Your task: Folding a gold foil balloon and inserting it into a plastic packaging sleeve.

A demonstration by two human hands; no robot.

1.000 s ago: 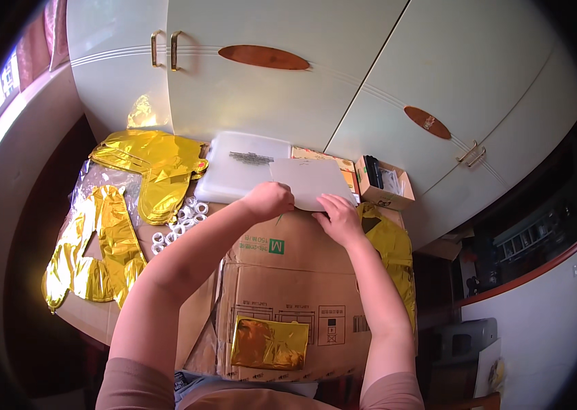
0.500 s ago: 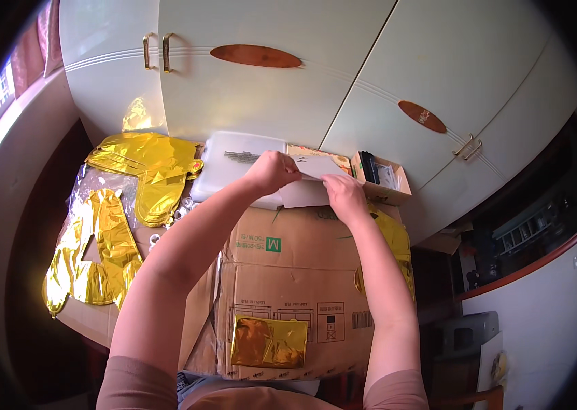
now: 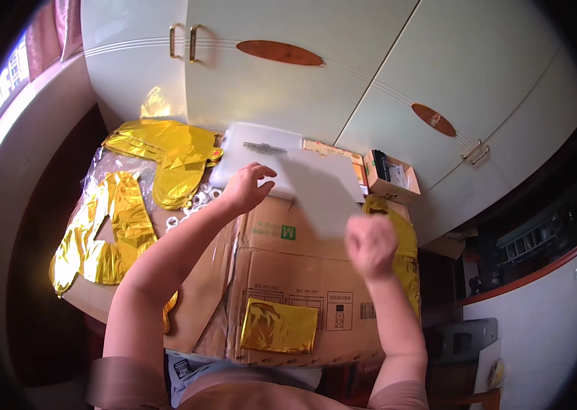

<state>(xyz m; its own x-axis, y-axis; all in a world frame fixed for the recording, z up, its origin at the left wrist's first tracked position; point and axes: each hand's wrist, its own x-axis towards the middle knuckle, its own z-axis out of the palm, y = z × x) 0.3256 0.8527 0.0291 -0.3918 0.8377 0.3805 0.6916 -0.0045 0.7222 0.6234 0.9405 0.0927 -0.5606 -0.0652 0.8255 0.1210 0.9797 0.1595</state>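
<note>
1. The pale sheet (image 3: pixel 333 178) lay in view at the far edge of the cardboard (image 3: pixel 295 270), its upper left part in front of the translucent case (image 3: pixel 237 154) and its near end slanting down toward the right hand (image 3: pixel 370 242).
2. The left hand (image 3: pixel 251 188) was partly open, thumb and fingers bent with a gap between them. It held nothing visible and stood apart from the sheet, just left of it.
3. The right hand's fingers were curled in, right beside the sheet's near corner; blur hid the contact, so I could not tell whether they gripped it.
4. The step in hand, as I judged it, was handling this 1 sheet, with only the right hand close enough to control it.
5. The next move seemed to call for a sure hold on the near corner, and for the left hand to keep clear or support the far end.
6. Nearby were white rings (image 3: pixel 200 199), 2 gold foil shapes (image 3: pixel 183 160) on the left, a small open carton (image 3: pixel 387 188) on the right, and a flat gold packet (image 3: pixel 279 326) on the near cardboard.
</note>
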